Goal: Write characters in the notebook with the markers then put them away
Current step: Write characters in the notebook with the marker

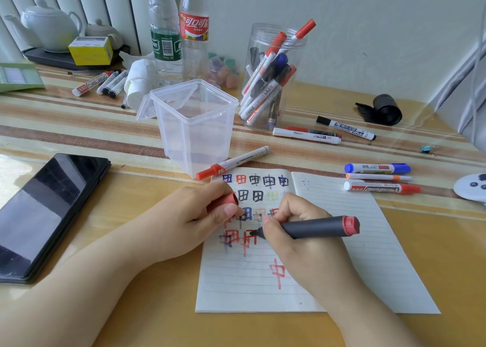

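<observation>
Several rows already fill the notebook [342,241]. The right hand [297,231] grips a grey marker [315,227], writing there; the left hand [200,215] pinches its red cap [223,202]. Putting away remains.

Matt lined paper notebook [342,241], matt grey marker [315,227] with red plastic end, clear glossy plastic container [194,125] at centre, clear plastic jar [273,75], glossy black phone [44,209] at left, woven striped cloth [79,125] under a glossy transparent cover
</observation>
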Demonstrator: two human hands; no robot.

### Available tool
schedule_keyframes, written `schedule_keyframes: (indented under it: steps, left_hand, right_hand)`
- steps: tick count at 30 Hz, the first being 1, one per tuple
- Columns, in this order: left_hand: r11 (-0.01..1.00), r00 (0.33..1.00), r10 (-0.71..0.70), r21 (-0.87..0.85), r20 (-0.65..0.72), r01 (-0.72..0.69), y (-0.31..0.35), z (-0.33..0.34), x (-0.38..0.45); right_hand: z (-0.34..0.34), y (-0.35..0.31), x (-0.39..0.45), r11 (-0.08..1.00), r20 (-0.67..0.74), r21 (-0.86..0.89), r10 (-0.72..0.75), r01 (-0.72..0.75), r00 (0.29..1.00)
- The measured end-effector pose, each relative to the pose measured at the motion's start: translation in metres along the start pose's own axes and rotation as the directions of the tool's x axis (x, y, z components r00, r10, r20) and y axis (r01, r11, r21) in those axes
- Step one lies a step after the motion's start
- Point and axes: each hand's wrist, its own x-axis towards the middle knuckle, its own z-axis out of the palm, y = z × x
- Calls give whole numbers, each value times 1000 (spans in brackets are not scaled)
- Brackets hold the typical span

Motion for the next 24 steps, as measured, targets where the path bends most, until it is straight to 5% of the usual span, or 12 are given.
schedule_keyframes:
  steps: [8, 13, 24]
  left_hand:
    - [1000, 1000, 3, -4, 9, -3, 0, -1, -1]
    - [1000, 1000, 2, 4, 13, -2, 0, 0, -1]
    - [980, 977, 200, 7, -66, -200, 10, -2, 0]
  right_hand:
    - [0, -2, -3, 999, 42, 35, 32, -34, 999]
    - [-3, 2, -1, 999, -58, 43, -3, 6, 998]
    - [-7, -3, 3, 951, -74, 285, -101, 118, 992]
